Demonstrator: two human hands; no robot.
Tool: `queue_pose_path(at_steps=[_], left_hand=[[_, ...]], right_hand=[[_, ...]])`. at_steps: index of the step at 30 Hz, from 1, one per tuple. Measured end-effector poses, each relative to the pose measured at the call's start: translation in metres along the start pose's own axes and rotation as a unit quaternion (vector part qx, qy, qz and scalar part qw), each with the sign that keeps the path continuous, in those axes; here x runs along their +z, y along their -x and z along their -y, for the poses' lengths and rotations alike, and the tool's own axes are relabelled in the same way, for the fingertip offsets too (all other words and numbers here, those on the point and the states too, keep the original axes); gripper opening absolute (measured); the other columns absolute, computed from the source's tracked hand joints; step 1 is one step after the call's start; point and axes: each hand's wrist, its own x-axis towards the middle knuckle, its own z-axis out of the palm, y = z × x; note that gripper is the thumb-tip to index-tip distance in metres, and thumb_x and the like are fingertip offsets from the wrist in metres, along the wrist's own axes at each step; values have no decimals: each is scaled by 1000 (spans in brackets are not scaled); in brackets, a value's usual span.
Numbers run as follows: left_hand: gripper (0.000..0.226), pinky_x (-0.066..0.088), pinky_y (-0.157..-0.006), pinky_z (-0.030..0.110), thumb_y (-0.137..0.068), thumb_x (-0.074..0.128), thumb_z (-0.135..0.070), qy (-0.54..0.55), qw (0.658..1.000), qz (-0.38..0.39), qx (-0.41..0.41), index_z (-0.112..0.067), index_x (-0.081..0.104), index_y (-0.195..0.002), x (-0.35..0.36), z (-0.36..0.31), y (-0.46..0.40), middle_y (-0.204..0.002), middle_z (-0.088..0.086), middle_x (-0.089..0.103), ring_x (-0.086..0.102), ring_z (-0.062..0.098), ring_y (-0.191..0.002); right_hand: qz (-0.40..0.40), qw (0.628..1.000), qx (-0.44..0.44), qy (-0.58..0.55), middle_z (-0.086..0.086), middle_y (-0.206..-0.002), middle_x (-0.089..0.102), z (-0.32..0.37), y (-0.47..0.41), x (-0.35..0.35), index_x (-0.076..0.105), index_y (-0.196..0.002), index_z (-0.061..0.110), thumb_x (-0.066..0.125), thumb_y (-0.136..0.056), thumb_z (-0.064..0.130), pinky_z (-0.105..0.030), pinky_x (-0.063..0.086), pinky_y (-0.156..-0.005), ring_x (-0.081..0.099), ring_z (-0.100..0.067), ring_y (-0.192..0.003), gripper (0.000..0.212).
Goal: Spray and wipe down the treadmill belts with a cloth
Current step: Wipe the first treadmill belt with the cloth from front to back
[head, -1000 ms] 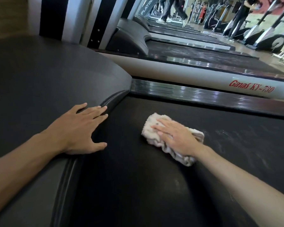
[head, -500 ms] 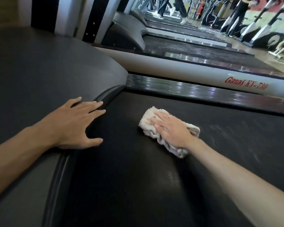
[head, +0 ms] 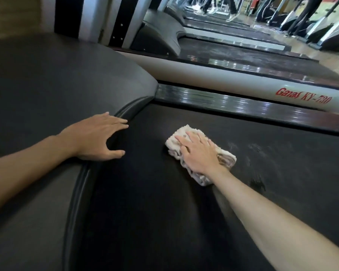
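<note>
The folded terry cloth (head: 199, 153) lies flat on the black treadmill belt (head: 145, 212), directly beneath the right hand (head: 199, 153), so the grip has nothing to reach for. The cloth's long axis runs diagonally, from its far-left corner back toward the wrist. Pale smears (spray residue, by the look of it) mark the belt just to the right of the cloth, and I judge the next stroke should sweep that way. The right hand's fingers (head: 186, 138) lie straight and spread, pressing the cloth down rather than clutching it; its forearm stretches forward from the lower right. The left hand (head: 98, 137) rests with open fingers on the grey motor cover (head: 57, 85), bracing at its curved edge, thumb toward the belt.
</note>
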Motion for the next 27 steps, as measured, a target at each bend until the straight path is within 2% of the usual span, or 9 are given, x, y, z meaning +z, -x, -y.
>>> queue_pose_path(at_steps=[2, 7, 11, 13, 16, 19, 21, 24, 27], left_hand=[[94, -14, -117, 20, -88, 48, -74, 14, 999, 36, -2, -25, 18, -162, -8, -6, 1, -169, -9, 11, 4, 8, -155], [92, -9, -119, 19, -93, 45, -70, 63, 997, 51, -15, -23, 6, -163, -20, -29, 3, -169, -9, 3, 1, 6, -155], [81, -5, -118, 18, -100, 37, -62, 68, 997, 23, -1, -20, 6, -163, -31, -62, 8, -170, -5, 4, 3, 8, -155], [80, -1, -120, 21, -101, 36, -61, 62, 998, 11, 2, -19, 7, -163, -43, -76, 10, -170, -3, 6, 5, 9, -155], [79, 0, -124, 27, -102, 35, -59, 29, 1000, 0, 8, -16, 10, -163, -73, -97, 11, -170, 0, 9, 6, 12, -156], [76, -1, -125, 28, -104, 36, -56, 31, 999, -35, 9, -14, 12, -162, -104, -116, 10, -170, 1, 10, 7, 13, -156], [75, 0, -125, 28, -104, 36, -55, 39, 998, -53, 2, -15, 12, -162, -119, -128, 11, -170, 1, 10, 7, 12, -156], [74, 2, -125, 28, -104, 36, -54, 53, 997, -47, -22, -16, 11, -163, -129, -145, 12, -170, -1, 8, 6, 13, -156], [71, 7, -126, 31, -105, 36, -50, 67, 996, -50, -42, -15, 12, -163, -131, -163, 10, -170, 0, 9, 7, 14, -156]], right_hand=[[7, 999, -37, -6, 9, -167, 24, 24, 1, 3, 41, -149, 49, 27, -102, 49, -54, 15, -123, 15, -26, -155, 49], [59, 975, -213, -34, 11, -167, 27, 19, 80, -1, 43, -149, 52, 17, -97, 63, -46, 10, -127, 13, -17, -157, 59], [23, 995, -100, -19, 13, -165, 31, -19, 57, -7, 46, -147, 52, 11, -94, 69, -49, 19, -124, 18, -16, -156, 66], [21, 999, -42, -4, 11, -168, 26, -3, 38, -8, 44, -147, 53, 13, -96, 67, -51, 16, -124, 14, -21, -157, 62], [27, 990, -141, -3, 6, -167, 26, 36, 59, -3, 45, -146, 49, 17, -100, 59, -53, 14, -122, 15, -29, -155, 55], [59, 964, -258, -11, 12, -169, 21, 26, 111, -4, 42, -148, 51, 19, -102, 59, -46, 8, -124, 8, -21, -157, 52], [75, 969, -233, -26, 16, -169, 19, 2, 110, -10, 42, -148, 53, 24, -104, 57, -42, 5, -124, 6, -16, -158, 48], [78, 987, -143, -16, 13, -168, 20, -7, 80, -20, 40, -149, 54, 1, -90, 65, -48, 9, -124, 8, -21, -156, 72], [68, 981, -181, -16, 7, -167, 21, 26, 86, -18, 41, -148, 51, 3, -88, 60, -55, 10, -122, 9, -28, -156, 71]])
